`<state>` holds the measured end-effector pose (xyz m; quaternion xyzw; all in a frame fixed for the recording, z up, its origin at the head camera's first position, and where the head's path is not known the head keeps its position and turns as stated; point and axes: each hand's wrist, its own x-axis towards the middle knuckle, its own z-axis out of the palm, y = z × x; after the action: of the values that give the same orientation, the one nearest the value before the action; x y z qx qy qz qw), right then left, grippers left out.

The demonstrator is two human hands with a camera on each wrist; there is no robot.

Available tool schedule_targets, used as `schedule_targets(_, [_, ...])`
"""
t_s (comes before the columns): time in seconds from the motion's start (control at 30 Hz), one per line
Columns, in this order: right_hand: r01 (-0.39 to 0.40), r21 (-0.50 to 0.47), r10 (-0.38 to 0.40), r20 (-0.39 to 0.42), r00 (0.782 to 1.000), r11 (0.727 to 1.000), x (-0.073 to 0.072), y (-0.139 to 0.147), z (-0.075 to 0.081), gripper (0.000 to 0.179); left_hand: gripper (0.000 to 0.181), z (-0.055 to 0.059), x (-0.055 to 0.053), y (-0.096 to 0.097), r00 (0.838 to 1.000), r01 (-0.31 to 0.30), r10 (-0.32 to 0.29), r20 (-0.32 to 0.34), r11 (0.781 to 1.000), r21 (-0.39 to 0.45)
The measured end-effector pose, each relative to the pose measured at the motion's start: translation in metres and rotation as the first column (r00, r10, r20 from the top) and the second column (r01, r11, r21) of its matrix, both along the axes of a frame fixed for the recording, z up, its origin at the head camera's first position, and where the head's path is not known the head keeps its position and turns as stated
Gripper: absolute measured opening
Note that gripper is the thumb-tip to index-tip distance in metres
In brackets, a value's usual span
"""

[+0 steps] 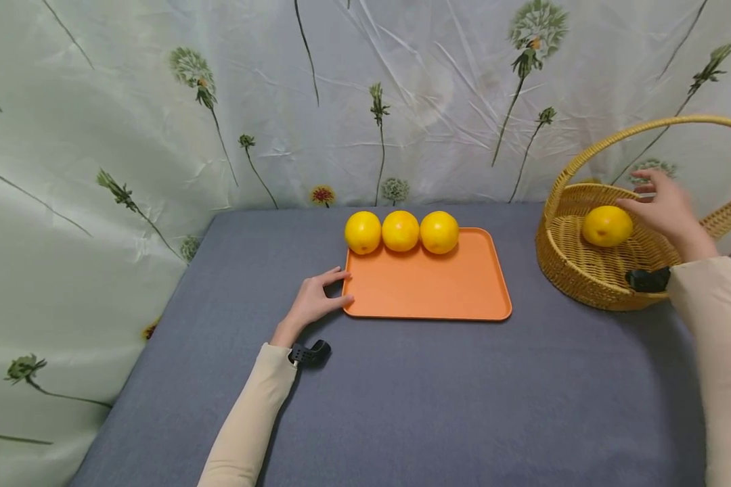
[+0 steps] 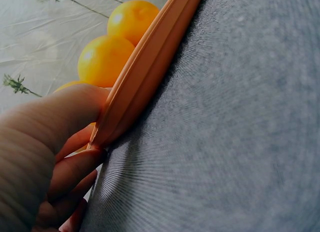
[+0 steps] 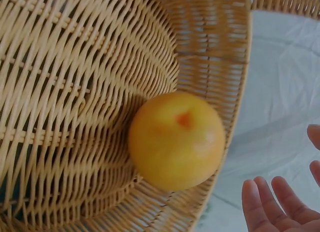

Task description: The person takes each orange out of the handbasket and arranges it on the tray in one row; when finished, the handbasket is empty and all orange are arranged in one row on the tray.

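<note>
Three yellow oranges (image 1: pixel 401 231) stand in a row along the back of the rectangular orange tray (image 1: pixel 426 291). My left hand (image 1: pixel 309 302) holds the tray's left edge; the thumb (image 2: pixel 82 105) lies over the rim while a fingertip meets the outer side. At the right, another yellow orange (image 3: pixel 176 141) rests inside the wicker basket (image 1: pixel 575 267). Over the basket's right part is my right hand (image 1: pixel 667 206), its fingers spread and holding nothing. In the head view its thumb overlaps the top of that orange; the right wrist view shows the fingertips apart from it.
A tall arched handle (image 1: pixel 652 125) rises over the basket, with the right hand beneath it. Grey cloth (image 1: pixel 414 399) covers the table. Close behind the table hangs a pale curtain (image 1: pixel 317 135) printed with dandelions. Each wrist wears a black strapped device (image 1: pixel 311 353).
</note>
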<state>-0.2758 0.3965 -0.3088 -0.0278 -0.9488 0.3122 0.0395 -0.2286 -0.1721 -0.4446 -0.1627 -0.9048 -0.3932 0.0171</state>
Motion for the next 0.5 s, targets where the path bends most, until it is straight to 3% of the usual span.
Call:
schedule_targets(0.2, [0.038, -0.011, -0.037, 0.062, 0.997, 0.999, -0.001, 0.011, -0.010, 0.075, 0.053, -0.001, 0.000, 0.000, 1.000, 0.010, -0.010, 0.015, 1.000, -0.016])
schedule_targets(0.5, [-0.037, 0.074, 0.029, 0.107, 0.994, 0.997, -0.005, 0.017, -0.021, 0.078, 0.053, -0.001, -0.001, -0.002, 1.000, 0.003, -0.003, 0.012, 1.000, -0.007])
